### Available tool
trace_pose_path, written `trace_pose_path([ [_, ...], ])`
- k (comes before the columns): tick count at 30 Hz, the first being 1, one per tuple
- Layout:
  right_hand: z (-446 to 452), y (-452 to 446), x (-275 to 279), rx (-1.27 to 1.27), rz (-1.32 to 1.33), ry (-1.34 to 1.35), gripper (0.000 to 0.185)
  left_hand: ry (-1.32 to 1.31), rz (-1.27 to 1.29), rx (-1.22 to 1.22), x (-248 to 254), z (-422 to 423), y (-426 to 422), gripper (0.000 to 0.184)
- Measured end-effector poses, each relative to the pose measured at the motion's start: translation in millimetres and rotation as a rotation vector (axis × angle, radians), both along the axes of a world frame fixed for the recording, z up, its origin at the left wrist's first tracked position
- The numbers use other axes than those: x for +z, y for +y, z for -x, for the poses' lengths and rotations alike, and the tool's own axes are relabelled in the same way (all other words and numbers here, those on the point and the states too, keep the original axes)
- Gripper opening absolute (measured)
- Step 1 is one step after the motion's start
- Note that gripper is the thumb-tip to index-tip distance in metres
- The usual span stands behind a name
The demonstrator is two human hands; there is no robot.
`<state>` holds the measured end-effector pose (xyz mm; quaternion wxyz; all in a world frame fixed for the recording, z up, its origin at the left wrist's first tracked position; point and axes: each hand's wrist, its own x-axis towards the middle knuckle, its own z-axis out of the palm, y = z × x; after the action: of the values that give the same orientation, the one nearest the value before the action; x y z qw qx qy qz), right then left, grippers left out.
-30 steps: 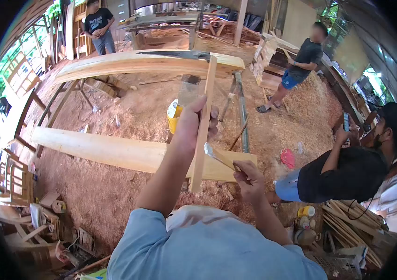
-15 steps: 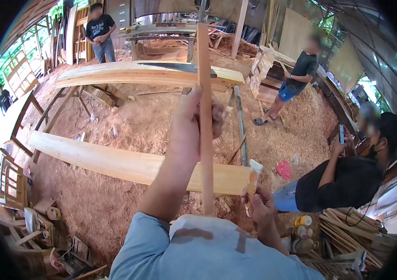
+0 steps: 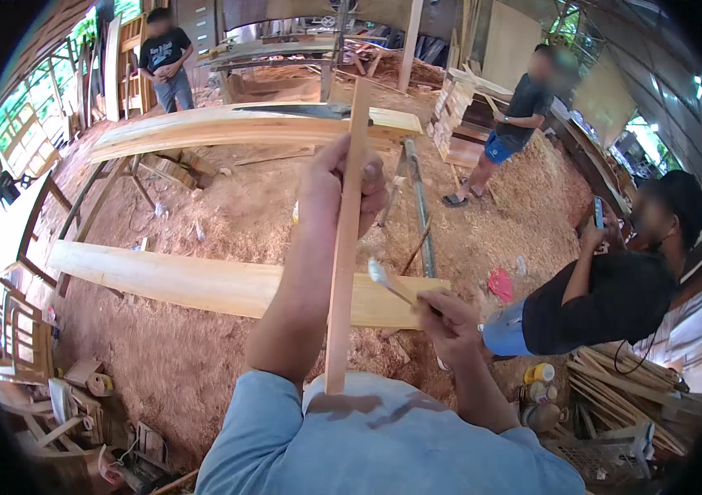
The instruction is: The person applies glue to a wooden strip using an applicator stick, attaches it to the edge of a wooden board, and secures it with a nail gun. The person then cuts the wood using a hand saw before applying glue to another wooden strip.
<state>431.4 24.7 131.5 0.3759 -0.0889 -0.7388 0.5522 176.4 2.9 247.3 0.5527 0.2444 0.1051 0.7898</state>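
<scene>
My left hand (image 3: pixel 341 186) is closed round a long thin wooden strip (image 3: pixel 346 247), held nearly upright in front of my chest. Its top end rises above my fingers and its lower end reaches my shirt. Lower and to the right, my right hand (image 3: pixel 448 318) pinches the handle of a brush (image 3: pixel 392 280). The brush's whitish tip points up and left, to the right of the strip and apart from it. Behind both lies a long pale plank (image 3: pixel 177 276). Farther back, a dark saw (image 3: pixel 293 110) rests on more long boards (image 3: pixel 144 136).
A person holding a phone (image 3: pixel 615 289) is close on the right. Two more people stand farther back, one left (image 3: pixel 166 62), one right (image 3: pixel 520 107). Wooden strips (image 3: pixel 631 404) and jars (image 3: pixel 541 374) lie at lower right. Shavings cover much of the ground.
Since the last frame, the brush has swung from upright to tilting left, nearer the strip. The strip's top has dropped lower in view, and its lower end has shifted left.
</scene>
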Motion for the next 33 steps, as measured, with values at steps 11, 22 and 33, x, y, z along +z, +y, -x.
trace_pose_path([
  [11,-7.8,7.5,-15.9,-0.122,-0.227,-0.034,0.036,0.007,-0.034,-0.277,-49.3,7.8,25.9,0.025],
  [22,-20.7,-5.3,-35.1,-0.24,-0.215,-0.156,0.036,0.014,0.078,-0.204,-50.8,-2.1,49.2,0.033],
  [33,-46.6,-17.1,-21.6,-0.181,-0.203,-0.205,0.035,0.136,0.131,-0.221,-65.6,8.4,60.2,0.033],
])
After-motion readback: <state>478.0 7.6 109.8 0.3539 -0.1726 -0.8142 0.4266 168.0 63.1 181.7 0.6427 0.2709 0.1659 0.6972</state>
